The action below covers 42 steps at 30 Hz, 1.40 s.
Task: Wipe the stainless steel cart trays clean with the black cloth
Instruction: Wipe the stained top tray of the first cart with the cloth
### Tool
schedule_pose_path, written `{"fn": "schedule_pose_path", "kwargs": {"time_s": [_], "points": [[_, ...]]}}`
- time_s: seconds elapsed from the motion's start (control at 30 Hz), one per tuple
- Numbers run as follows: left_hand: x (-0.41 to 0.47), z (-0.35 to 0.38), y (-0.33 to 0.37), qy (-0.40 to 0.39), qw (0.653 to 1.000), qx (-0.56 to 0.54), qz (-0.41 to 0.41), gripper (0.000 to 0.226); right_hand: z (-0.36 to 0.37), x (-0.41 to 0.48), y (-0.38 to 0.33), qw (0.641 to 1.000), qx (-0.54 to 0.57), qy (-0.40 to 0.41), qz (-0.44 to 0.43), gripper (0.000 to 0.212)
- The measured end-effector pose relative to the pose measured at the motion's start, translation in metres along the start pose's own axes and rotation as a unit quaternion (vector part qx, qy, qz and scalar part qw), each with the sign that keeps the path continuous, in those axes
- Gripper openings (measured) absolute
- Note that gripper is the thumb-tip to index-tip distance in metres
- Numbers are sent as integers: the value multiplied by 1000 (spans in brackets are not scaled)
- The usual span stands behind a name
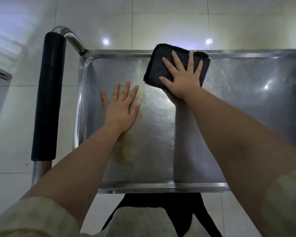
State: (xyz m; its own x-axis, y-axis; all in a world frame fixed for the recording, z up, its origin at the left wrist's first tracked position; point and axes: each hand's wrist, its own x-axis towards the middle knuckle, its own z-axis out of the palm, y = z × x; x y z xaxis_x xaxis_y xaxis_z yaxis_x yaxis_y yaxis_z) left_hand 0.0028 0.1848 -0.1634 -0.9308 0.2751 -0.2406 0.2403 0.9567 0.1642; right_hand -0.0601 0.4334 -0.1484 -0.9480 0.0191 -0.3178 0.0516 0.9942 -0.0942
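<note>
The black cloth (174, 65) lies folded at the upper middle of the frame, half over the far rim of the top tray (237, 53). My right hand (182, 79) presses it down with fingers spread flat, nothing curled round it, so the whole pad bears on the steel. My left hand (120, 106) rests open on the tray floor at centre left, I judge to steady the cart while I rub. A yellowish smear (125, 154) runs from beside that hand down toward the near rim and looks unwiped. The black-sleeved handle (48, 96) stands at the left, clear of my stroke; only my own left hand lies across the dirty patch.
</note>
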Motion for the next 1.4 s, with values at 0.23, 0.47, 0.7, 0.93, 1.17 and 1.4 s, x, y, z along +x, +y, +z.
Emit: {"fn": "schedule_pose_path", "kwargs": {"time_s": [0.23, 0.47, 0.7, 0.93, 1.17, 1.4], "points": [[2, 2, -1, -6, 1000, 10, 7, 59, -2, -27, 81, 999, -3, 11, 47, 70], [4, 0, 1, -12, 1000, 18, 8, 59, -5, -49, 130, 975, 42, -19, 217, 68], [3, 0, 0, 1, 1000, 9, 2, 65, 6, -33, -26, 999, -16, -17, -33, 71], [5, 0, -1, -6, 1000, 13, 7, 63, 11, -66, 52, 999, 2, -2, 37, 69], [6, -2, 0, -17, 1000, 25, 3, 63, 18, -126, 150, 982, 14, -27, 187, 68], [6, -5, -2, -13, 1000, 23, 2, 59, 40, -130, -6, 994, -49, -16, -92, 72]]}}
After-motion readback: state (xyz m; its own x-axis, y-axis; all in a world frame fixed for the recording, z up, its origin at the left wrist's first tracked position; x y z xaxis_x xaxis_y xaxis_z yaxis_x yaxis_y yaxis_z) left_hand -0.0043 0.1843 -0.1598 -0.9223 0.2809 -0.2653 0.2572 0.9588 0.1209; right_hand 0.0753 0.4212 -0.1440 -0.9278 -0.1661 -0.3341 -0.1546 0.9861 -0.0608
